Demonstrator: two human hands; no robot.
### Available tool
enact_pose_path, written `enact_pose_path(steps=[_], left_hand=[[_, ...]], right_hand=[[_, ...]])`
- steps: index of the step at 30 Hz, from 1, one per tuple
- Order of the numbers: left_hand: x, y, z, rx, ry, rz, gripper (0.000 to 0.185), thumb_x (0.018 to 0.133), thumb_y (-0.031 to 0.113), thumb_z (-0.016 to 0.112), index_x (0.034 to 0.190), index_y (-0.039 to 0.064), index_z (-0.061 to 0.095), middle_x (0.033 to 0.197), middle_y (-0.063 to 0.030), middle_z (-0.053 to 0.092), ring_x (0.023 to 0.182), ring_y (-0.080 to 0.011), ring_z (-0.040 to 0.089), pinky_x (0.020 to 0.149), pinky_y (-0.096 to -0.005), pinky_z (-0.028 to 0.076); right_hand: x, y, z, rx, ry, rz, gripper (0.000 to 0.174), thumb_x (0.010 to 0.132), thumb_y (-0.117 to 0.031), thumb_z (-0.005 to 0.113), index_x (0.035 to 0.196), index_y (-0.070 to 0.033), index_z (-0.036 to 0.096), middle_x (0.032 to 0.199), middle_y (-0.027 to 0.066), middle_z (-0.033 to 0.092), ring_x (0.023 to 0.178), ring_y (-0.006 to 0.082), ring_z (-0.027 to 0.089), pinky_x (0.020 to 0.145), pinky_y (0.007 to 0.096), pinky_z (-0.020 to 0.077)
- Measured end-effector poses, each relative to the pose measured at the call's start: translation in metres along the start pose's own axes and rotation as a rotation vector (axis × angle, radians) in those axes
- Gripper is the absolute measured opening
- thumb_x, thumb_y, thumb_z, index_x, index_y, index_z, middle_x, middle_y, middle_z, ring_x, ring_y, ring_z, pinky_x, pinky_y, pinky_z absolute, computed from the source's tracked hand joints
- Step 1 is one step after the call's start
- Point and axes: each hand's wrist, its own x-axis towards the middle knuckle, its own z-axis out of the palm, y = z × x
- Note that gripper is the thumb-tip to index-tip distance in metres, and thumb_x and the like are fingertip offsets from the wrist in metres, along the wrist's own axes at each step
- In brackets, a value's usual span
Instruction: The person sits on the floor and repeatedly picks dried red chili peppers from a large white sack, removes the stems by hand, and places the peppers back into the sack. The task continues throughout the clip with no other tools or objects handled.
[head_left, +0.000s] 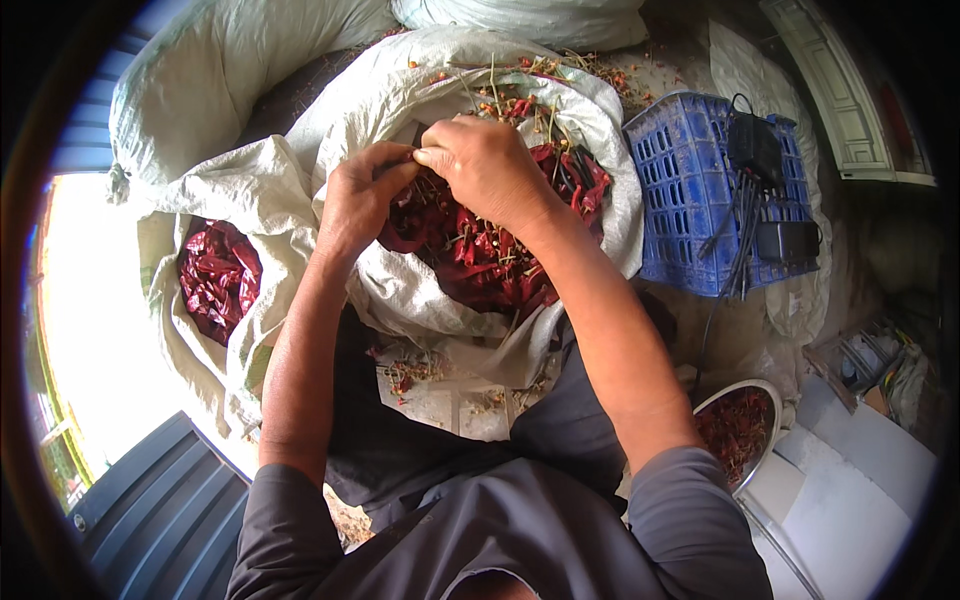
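Observation:
Above a large white woven sack (409, 289), my left hand (364, 187) and my right hand (480, 165) meet at the fingertips. Thumb and fingers of both pinch a small dark red chilli piece (415, 155), mostly hidden by them. Below the hands, the sack's rolled-open mouth holds dried red chilli peppers (495, 259), many with pale stems. Loose stems and chilli bits (551, 71) lie along its far rim. To the left, a smaller open woven sack (255, 176) contains glossy dark red dried chillies (219, 277).
A blue plastic crate (679, 191) stands at right, with black power adapters (754, 150) and cables on it. A metal basin (776, 397) of chilli scraps sits lower right. Full white sacks (202, 90) line the back. Stem litter (409, 375) covers floor between my legs.

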Motion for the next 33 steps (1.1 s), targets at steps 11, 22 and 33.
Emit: enact_pose_path(steps=[11, 22, 33], left_hand=[[-0.005, 0.004, 0.004, -0.156, -0.009, -0.114, 0.025, 0.095, 0.013, 0.067, 0.115, -0.003, 0.066, 0.098, -0.0059, 0.069, 0.088, -0.0099, 0.064, 0.080, -0.0239, 0.052], [-0.008, 0.001, 0.010, -0.161, -0.019, -0.125, 0.020, 0.094, 0.007, 0.066, 0.111, -0.003, 0.066, 0.096, -0.0065, 0.070, 0.087, -0.0098, 0.063, 0.078, -0.0247, 0.051], [-0.004, -0.007, 0.009, -0.097, -0.078, -0.159, 0.023, 0.095, 0.011, 0.066, 0.112, -0.004, 0.065, 0.095, -0.0062, 0.069, 0.086, -0.0100, 0.063, 0.078, -0.0244, 0.051]], right_hand=[[-0.001, -0.001, 0.006, 0.882, -0.156, 0.809, 0.030, 0.102, -0.024, 0.059, 0.103, 0.007, 0.062, 0.090, 0.0095, 0.064, 0.076, 0.0163, 0.068, 0.068, 0.0322, 0.0640], [-0.007, 0.003, 0.000, 0.878, -0.236, 0.765, 0.020, 0.098, -0.013, 0.063, 0.101, 0.007, 0.063, 0.090, 0.0105, 0.068, 0.080, 0.0181, 0.071, 0.068, 0.0309, 0.0626], [-0.015, 0.002, 0.016, -0.035, -0.126, 0.186, 0.007, 0.091, -0.006, 0.058, 0.088, 0.000, 0.056, 0.077, 0.0231, 0.067, 0.075, 0.0397, 0.069, 0.067, 0.0473, 0.0550]])
